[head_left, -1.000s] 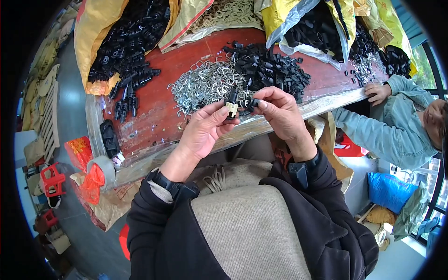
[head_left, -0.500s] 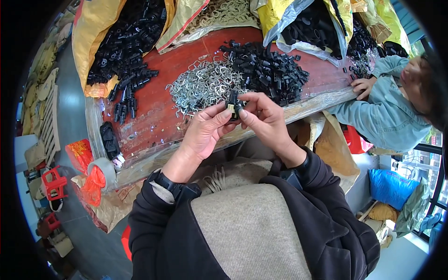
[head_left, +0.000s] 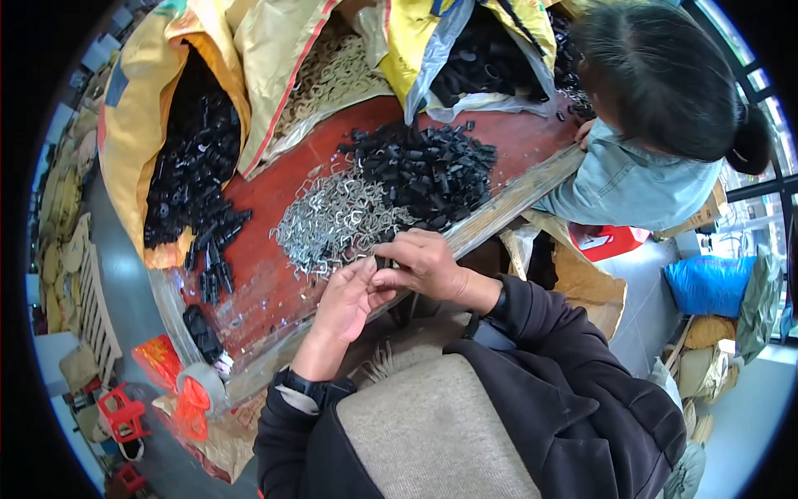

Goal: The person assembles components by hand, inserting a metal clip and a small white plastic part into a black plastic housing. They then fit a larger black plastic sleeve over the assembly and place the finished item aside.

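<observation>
Above the near edge of the table, my left hand point(head_left: 347, 301) and my right hand point(head_left: 426, 264) meet, fingertips pinched together. Between them is a small black plastic part point(head_left: 381, 263), mostly covered by the fingers. Just beyond the hands lies a heap of bent silvery metal clips point(head_left: 337, 218). A heap of small black plastic pieces point(head_left: 432, 170) adjoins it on the far right side. Both heaps rest on the worn red tabletop point(head_left: 266, 204).
Along the far side stand an orange-yellow sack point(head_left: 133, 158) of black fittings, a pale sack point(head_left: 274, 58) of beige rings and a yellow sack point(head_left: 407, 50) of black parts. A tape roll point(head_left: 202, 387) sits at the left corner. A co-worker point(head_left: 640, 175) leans at the right.
My view has turned, so the table sits differently in the picture. My hands have drawn closer round the black part, which shows less now. The co-worker's head has turned and leaned in over the table.
</observation>
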Demonstrator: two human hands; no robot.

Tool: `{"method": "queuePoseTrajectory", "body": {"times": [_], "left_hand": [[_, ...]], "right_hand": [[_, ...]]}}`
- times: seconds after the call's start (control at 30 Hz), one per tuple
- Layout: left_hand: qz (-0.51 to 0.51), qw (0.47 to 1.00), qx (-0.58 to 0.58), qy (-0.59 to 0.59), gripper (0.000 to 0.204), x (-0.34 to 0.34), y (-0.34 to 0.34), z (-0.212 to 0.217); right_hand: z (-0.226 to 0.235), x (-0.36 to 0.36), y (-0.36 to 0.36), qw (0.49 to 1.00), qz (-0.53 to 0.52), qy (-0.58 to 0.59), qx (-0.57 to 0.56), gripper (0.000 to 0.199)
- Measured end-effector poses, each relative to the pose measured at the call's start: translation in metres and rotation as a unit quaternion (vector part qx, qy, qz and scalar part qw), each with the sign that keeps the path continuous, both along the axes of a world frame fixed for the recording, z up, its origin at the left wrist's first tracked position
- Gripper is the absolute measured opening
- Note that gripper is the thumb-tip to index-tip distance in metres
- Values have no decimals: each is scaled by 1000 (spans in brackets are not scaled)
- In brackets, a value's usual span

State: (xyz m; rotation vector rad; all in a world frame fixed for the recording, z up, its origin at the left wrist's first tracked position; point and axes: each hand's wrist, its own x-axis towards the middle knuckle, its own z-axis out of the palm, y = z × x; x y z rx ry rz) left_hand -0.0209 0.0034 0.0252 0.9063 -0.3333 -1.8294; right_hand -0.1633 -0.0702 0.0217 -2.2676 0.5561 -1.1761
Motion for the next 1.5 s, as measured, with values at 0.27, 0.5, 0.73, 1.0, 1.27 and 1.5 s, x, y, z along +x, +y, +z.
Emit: {"method": "queuePoseTrajectory", "body": {"times": [0.27,0.5,0.73,1.0,1.27,1.5], "left_hand": [[9,997,-26,-74,21,2,-14,4],[27,994,-49,-89,28,11,-4,-3],[77,993,-14,-87,27,26,1,-19],[81,995,13,-51,24,20,-5,-9],[81,996,2,-31,19,21,-6,-15],[93,995,0,-23,19,23,-2,-20]], "right_hand": [[7,-19,-33,999,-23,12,-29,19],[10,-68,-154,966,-255,-34,-39,17],[53,-79,-169,891,-235,-196,336,38],[-48,-87,-258,867,-494,9,64,46],[-52,-99,-274,857,-500,-17,123,48],[-40,-84,-248,805,-549,210,79,50]]}}
